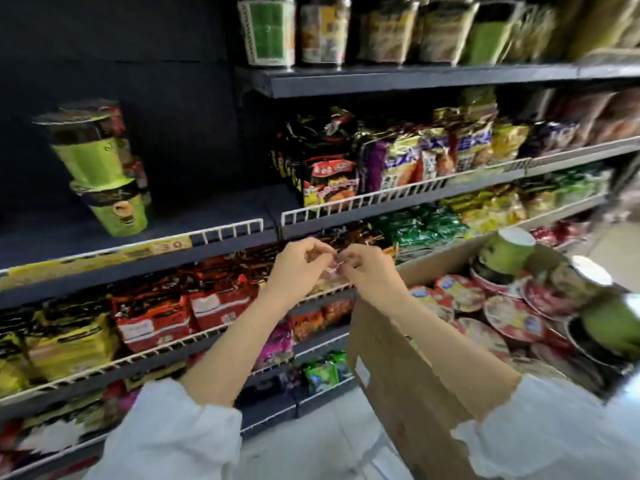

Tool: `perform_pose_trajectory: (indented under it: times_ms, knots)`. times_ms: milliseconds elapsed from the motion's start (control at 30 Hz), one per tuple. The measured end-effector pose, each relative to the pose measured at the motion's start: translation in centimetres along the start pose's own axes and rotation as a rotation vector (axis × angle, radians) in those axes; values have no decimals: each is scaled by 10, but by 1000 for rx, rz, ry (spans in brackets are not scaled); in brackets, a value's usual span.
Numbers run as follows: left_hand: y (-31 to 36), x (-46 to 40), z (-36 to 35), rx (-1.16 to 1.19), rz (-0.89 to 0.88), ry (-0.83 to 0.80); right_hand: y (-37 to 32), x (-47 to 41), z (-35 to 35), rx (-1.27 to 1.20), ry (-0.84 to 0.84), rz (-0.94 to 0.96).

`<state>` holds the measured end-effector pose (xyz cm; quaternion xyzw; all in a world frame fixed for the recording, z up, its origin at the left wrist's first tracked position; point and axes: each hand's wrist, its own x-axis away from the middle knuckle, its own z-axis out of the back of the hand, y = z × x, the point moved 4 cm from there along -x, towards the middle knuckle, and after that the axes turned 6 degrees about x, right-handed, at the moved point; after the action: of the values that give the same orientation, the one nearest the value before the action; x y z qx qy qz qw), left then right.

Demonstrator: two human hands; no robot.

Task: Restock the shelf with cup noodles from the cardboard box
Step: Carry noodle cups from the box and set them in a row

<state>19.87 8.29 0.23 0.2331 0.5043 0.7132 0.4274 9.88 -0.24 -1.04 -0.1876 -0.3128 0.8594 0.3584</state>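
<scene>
Two green cup noodles (104,168) stand stacked at the left of the dark middle shelf (214,216). The open cardboard box (398,368) stands at the right, holding green cups (509,251) and red-lidded bowls (512,317). My left hand (298,268) and my right hand (367,268) meet in front of the shelf edge, fingertips together, pinching a small scrap (334,266) between them. What the scrap is cannot be made out. Neither hand holds a cup.
Bags of instant noodles (391,161) fill the right of the middle shelf behind a white wire rail. More packets (152,317) crowd the lower shelves. Cups (322,29) line the top shelf. A yellow price tag (171,244) sits on the shelf edge.
</scene>
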Motion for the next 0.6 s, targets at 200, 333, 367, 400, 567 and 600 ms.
perform_pose_trajectory:
  times_ms: [200,333,367,400,567,600]
  knots:
    - [18,-19,-139,-87,60,-171,114,26,66,182,-58,-128]
    - [17,-39,-217,-214,106,-234,190,23,98,247,-91,-209]
    - [14,-43,-233,-281,111,-245,209,20,104,268,-116,-227]
    - [10,-47,-250,-344,119,-266,228,16,108,297,-149,-241]
    - [-20,-64,-327,-624,161,-548,305,-3,123,517,-384,-204]
    - [-25,-66,-340,-705,153,-613,318,-6,125,553,-443,-188]
